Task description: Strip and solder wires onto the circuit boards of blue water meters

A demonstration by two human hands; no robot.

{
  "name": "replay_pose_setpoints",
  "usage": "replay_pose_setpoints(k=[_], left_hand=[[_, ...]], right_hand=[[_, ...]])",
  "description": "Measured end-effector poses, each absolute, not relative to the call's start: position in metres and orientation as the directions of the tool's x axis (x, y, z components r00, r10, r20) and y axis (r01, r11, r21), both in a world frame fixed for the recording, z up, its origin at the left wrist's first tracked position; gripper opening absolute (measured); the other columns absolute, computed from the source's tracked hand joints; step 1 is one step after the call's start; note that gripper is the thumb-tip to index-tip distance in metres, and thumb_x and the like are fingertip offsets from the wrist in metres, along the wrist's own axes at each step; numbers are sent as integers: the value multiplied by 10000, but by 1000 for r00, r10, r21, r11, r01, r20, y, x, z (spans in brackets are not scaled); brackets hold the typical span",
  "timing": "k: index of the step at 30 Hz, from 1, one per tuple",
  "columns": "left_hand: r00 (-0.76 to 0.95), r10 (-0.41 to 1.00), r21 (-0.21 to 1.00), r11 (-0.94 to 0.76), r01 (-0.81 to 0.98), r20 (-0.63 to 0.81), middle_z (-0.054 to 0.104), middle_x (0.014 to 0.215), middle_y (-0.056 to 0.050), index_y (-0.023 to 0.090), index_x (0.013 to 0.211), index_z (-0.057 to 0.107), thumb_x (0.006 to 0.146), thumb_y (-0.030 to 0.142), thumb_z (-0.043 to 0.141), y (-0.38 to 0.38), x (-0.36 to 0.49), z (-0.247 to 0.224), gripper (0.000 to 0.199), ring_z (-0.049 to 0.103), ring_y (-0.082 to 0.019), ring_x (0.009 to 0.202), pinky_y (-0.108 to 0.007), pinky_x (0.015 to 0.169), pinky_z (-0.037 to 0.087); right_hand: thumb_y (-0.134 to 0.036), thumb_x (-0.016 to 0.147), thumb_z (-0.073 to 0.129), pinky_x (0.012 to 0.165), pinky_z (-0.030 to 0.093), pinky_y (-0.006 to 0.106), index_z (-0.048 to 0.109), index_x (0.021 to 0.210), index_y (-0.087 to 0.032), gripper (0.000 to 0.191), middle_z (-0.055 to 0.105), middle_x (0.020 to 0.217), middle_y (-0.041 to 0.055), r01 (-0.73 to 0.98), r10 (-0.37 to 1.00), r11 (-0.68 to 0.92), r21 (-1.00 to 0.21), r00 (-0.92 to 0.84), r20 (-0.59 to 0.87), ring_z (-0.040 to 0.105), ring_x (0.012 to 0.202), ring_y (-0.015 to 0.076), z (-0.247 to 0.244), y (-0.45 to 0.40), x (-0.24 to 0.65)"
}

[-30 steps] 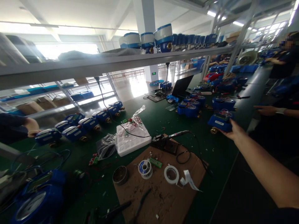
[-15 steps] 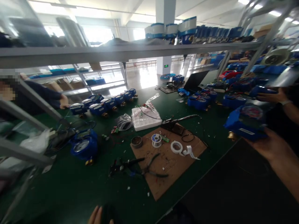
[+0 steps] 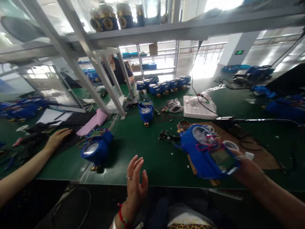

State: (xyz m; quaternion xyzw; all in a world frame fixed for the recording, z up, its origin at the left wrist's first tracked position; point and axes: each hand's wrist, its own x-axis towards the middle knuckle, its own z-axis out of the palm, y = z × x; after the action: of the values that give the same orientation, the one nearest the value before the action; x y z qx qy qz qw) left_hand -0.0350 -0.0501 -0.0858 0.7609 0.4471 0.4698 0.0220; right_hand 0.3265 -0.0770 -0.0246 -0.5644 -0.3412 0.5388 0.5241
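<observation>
Right hand (image 3: 247,170) gripping blue water meter (image 3: 209,152) over near right table edge (image 3: 152,159). Left hand (image 3: 136,178) spread, empty, raised near centre. Second meter (image 3: 95,148) lying left.

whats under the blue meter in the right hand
The right hand cups the blue meter from below, above the front edge of the green table. A strip of the brown board shows beside it. The meter's underside and the palm are hidden.
</observation>
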Motion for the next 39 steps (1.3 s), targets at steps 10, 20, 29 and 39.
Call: replay_pose_setpoints(k=[10,20,29,39], left_hand=[[93,806,499,-448,742,585,463,1376,-156,162,1270,502,939,169,484,-35,-70,-44,332,461,-254,1293,-475,1081,416],[263,868,687,-494,533,420,544,1347,-115,195,1253,584,986,341,429,48,-45,-45,341,499,-229,1266,-431,1091,400],[-17,896,752,-363,551,445,596,1218,-114,162,1146,643,1003,337,367,39,-18,-53,357,533,-213,1186,-414,1057,415],[-120,896,743,-273,611,428,432,1406,-130,184,1369,455,1015,353,350,-18,-3,-58,406,386,-220,1333,-447,1141,314]], right_hand=[[-517,797,653,723,561,279,744,893,-177,364,738,906,43,-6,805,-413,-911,-470,-362,686,816,191,-61,54,190],[-682,829,505,807,580,433,765,940,-215,546,748,843,56,115,843,-342,-932,-400,-359,711,803,259,-60,89,194],[-573,944,394,1132,330,460,539,1327,-248,522,538,1389,69,151,987,95,-984,112,112,484,1300,223,-74,36,185],[-449,995,348,1160,304,407,567,1314,-270,427,543,1390,28,171,966,254,-952,-2,258,467,1313,172,-67,20,175]])
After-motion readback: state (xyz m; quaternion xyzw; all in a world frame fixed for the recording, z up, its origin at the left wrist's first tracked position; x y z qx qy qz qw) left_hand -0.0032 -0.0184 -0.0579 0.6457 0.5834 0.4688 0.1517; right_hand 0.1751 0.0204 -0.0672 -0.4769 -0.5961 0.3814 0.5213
